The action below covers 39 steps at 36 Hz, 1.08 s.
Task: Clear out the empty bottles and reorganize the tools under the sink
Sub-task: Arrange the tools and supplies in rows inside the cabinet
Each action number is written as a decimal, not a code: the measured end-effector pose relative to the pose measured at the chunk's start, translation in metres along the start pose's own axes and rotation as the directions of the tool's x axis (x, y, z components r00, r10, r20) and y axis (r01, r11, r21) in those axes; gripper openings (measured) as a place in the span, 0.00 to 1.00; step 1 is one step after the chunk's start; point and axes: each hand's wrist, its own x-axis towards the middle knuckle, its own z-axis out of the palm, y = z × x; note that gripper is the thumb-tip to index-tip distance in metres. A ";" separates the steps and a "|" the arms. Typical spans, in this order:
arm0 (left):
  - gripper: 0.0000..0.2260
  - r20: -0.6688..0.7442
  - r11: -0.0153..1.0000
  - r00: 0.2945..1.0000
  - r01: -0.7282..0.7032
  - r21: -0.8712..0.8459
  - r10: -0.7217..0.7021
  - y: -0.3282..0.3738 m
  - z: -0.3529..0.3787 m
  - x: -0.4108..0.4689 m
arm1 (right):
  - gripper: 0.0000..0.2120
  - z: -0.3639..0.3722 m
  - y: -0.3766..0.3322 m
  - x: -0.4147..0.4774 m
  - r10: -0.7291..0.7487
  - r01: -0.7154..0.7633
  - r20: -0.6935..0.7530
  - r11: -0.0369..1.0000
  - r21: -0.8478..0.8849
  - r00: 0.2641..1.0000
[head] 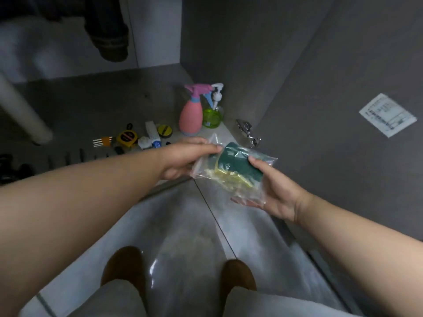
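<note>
Hands meet over one clear zip plastic bag (233,172) of dark green scouring pads and yellow sponge. My left hand (185,157) pinches its upper left edge, and my right hand (272,191) grips its lower right side, thumb on top. I hold it just in front of the grey cabinet floor (91,106). Two bottles stand at the back right: one pink spray bottle (191,115) and one green pump bottle (212,115), touching. Two yellow tape measures (127,137) lie left of them among small tools.
</note>
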 end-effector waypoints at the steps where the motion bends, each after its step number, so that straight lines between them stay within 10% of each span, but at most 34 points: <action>1: 0.17 -0.015 1.000 1.000 -0.027 0.006 0.027 0.013 0.000 -0.005 | 0.21 0.006 -0.010 -0.002 -0.038 0.038 -0.010 0.999 0.012 0.999; 9: 0.15 -0.164 0.894 0.955 -0.290 -0.342 0.247 0.090 0.016 -0.063 | 0.20 0.066 -0.091 -0.032 -0.236 0.252 -0.154 0.963 0.099 0.960; 14: 0.36 -0.098 0.892 0.978 -0.210 -0.399 0.186 0.082 0.037 -0.094 | 0.21 0.104 -0.088 -0.049 -0.243 0.259 -0.095 0.938 0.232 0.965; 19: 0.27 -0.075 0.810 0.969 -0.240 -0.535 0.237 0.076 0.054 -0.115 | 0.23 0.120 -0.067 -0.056 -0.090 0.086 -0.081 0.995 -0.054 0.993; 24: 0.26 -0.276 0.865 0.942 -0.292 -0.408 0.188 0.081 0.056 -0.126 | 0.28 0.110 -0.068 -0.057 -0.351 0.235 -0.315 0.906 -0.351 0.882; 31: 0.21 -0.252 0.893 0.944 -0.291 -0.342 0.211 0.087 0.067 -0.130 | 0.27 0.105 -0.075 -0.068 -0.390 0.377 0.030 0.861 -0.341 0.920; 39: 0.48 -0.409 0.947 0.905 -0.225 -0.230 0.116 0.083 0.075 -0.108 | 0.22 0.106 -0.067 -0.058 -0.590 0.534 -0.068 0.768 -0.353 0.804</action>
